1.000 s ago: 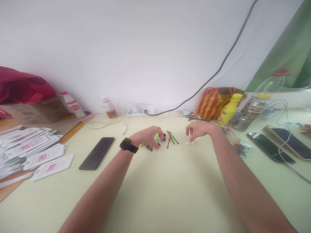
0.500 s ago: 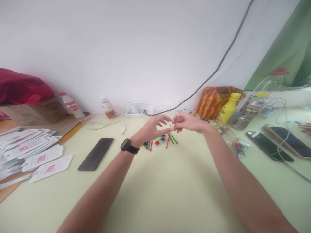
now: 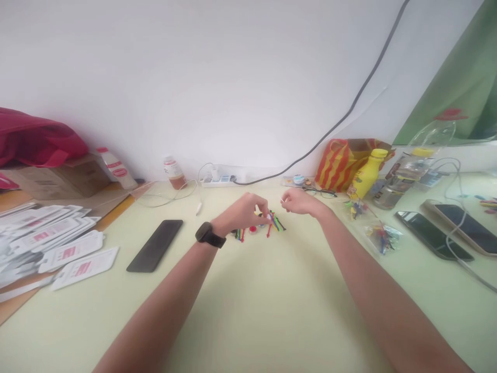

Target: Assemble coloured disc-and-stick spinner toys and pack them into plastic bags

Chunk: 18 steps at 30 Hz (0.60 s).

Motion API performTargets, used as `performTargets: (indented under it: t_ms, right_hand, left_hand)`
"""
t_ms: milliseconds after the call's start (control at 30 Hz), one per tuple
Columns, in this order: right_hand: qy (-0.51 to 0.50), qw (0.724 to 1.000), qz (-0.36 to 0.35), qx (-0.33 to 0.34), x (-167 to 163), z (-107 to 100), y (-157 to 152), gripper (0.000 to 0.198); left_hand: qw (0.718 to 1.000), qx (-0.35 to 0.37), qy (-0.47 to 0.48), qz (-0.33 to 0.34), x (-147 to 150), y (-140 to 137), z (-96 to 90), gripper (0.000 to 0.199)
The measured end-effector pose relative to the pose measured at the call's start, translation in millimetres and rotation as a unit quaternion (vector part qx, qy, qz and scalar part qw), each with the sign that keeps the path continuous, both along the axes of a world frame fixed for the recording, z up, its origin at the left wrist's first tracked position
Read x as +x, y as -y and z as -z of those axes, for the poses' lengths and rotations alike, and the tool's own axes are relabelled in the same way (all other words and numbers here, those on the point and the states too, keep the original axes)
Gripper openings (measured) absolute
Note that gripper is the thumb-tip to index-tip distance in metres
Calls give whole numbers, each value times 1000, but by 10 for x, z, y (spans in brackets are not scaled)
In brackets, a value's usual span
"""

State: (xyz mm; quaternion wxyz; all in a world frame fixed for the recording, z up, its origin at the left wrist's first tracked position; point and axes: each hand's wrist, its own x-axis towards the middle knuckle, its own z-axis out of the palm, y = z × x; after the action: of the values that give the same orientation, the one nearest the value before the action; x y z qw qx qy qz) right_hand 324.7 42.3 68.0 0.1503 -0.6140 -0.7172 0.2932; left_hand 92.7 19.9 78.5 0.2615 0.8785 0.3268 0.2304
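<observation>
My left hand [image 3: 248, 210], with a black watch on its wrist, is closed in a pinch over a group of small coloured pieces. A tiny pale thing shows at its fingertips, too small to name. Just to the right, my right hand [image 3: 298, 201] is closed with its fingers curled, and a small white piece [image 3: 283, 200] sticks out from them. Below the left hand lie thin coloured sticks [image 3: 278, 223] in yellow, green, blue and red, and a red round piece [image 3: 252, 229]. The left hand hides part of this group.
A black phone [image 3: 155, 246] and white badges [image 3: 83, 268] lie to the left. Bottles, a striped bag [image 3: 334, 166], glasses [image 3: 320, 192], a plastic bag of small coloured pieces [image 3: 382, 238] and two phones [image 3: 430, 233] are on the right. A power strip [image 3: 219, 181] sits by the wall.
My hands were together above the coloured pieces and have moved apart. The left has come down and its fingers have closed; the right has shifted slightly right.
</observation>
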Motion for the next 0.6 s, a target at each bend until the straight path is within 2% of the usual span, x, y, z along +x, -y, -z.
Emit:
performTargets:
  t_ms: [167, 300, 367, 600]
  right_hand:
    - [91, 995, 22, -40, -71, 219, -61, 25]
    - [125, 992, 18, -23, -209, 241, -28, 49]
    - [132, 991, 10, -20, -264, 233, -1, 53]
    - [130, 991, -4, -13, -364, 268, 41, 48]
  left_hand:
    - [995, -47, -79, 47, 12, -5, 104, 10]
    - [986, -97, -133, 28, -9, -18, 144, 11]
    - [983, -106, -146, 19, -25, -25, 150, 14]
    - [991, 30, -133, 10, -62, -59, 185, 31]
